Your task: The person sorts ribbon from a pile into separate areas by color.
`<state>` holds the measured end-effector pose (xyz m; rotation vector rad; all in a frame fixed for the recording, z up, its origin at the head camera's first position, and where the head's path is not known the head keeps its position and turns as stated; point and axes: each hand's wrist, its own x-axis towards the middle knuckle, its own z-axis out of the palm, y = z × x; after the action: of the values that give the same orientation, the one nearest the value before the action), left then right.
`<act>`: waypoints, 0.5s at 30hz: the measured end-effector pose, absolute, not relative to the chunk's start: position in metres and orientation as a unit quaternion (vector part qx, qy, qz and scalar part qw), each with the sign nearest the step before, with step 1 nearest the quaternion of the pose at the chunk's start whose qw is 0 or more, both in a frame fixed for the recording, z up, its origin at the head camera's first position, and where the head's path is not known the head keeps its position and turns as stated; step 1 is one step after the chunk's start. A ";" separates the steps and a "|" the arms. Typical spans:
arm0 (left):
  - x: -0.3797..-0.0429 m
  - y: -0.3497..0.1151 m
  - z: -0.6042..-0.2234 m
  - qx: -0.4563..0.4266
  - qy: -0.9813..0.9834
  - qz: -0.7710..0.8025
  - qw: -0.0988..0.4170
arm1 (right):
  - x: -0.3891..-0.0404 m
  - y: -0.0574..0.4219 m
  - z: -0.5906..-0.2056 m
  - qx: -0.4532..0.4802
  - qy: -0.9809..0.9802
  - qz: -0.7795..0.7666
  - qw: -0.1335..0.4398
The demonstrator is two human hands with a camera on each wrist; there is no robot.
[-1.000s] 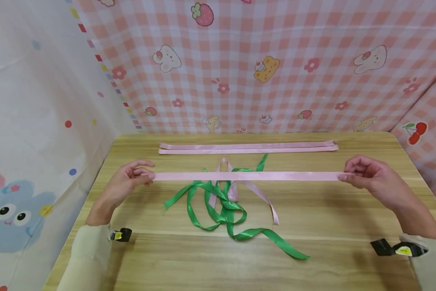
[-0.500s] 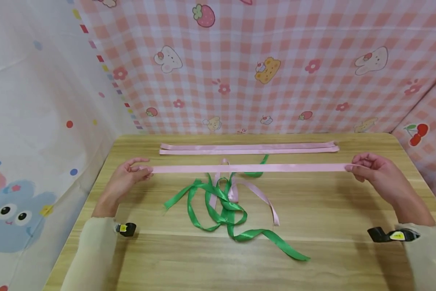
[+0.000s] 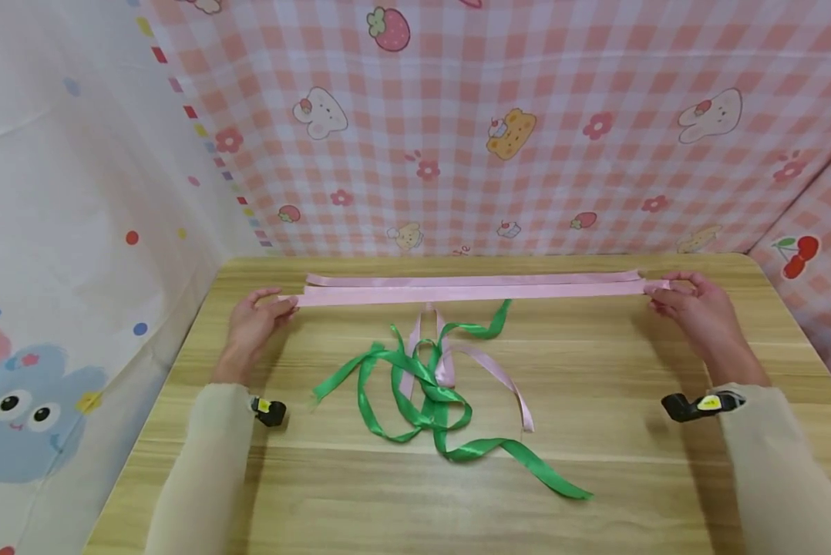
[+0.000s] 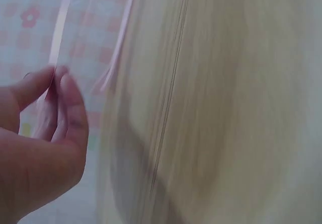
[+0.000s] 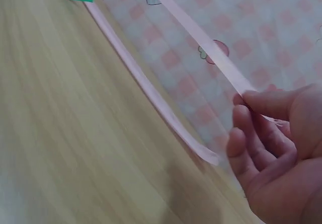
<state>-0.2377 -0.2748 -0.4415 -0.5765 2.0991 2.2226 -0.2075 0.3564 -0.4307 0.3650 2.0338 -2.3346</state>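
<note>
A pink ribbon (image 3: pixel 471 294) is stretched straight between both hands near the back of the table. My left hand (image 3: pixel 256 324) pinches its left end between thumb and fingertips; the left wrist view shows the ribbon (image 4: pixel 61 27) running up from that pinch. At the other end my right hand (image 3: pixel 696 312) pinches it, a short frayed tip sticking out past the thumb in the right wrist view. Just behind, other pink ribbon (image 3: pixel 471 280) lies lengthwise on the table, partly covered in the head view by the held one. Both wrist views show the held ribbon apart from the one lying down.
A loose tangle of green ribbon (image 3: pixel 450 393) lies mid-table, with a thinner pink ribbon (image 3: pixel 506 378) looped through it. The wooden table (image 3: pixel 415 509) ends at a pink checked cloth (image 3: pixel 415 116) behind. A white printed cloth (image 3: pixel 75 193) hangs at the left.
Both hands have moved away from me toward the back of the table, carrying the taut pink ribbon from over the tangle to the ribbon lying behind. The tangle stays put.
</note>
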 end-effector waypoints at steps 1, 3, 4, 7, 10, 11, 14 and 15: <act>-0.242 -0.272 -0.443 -0.196 0.672 0.714 0.000 | -0.213 0.354 -0.432 0.126 0.645 -0.753 -0.004; -0.249 -0.266 -0.447 -0.214 0.665 0.715 -0.025 | -0.221 0.350 -0.435 0.138 0.642 -0.754 -0.031; -0.252 -0.263 -0.448 -0.222 0.661 0.716 -0.035 | -0.225 0.347 -0.436 0.146 0.644 -0.750 -0.045; -0.259 -0.256 -0.451 -0.244 0.645 0.723 -0.046 | -0.234 0.343 -0.442 0.172 0.646 -0.741 -0.066; -0.263 -0.253 -0.455 -0.265 0.633 0.726 -0.043 | -0.240 0.342 -0.449 0.195 0.652 -0.730 -0.063; -0.264 -0.253 -0.456 -0.271 0.627 0.729 -0.042 | -0.240 0.342 -0.451 0.203 0.651 -0.729 -0.059; -0.267 -0.253 -0.462 -0.283 0.607 0.741 -0.048 | -0.241 0.343 -0.459 0.224 0.651 -0.723 -0.054; -0.268 -0.253 -0.464 -0.285 0.600 0.745 -0.051 | -0.242 0.344 -0.461 0.231 0.647 -0.724 -0.054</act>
<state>-0.2683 -0.2527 -0.4635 -0.9274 1.9500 2.4209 -0.2415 0.3438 -0.4614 0.7513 2.1073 -2.3578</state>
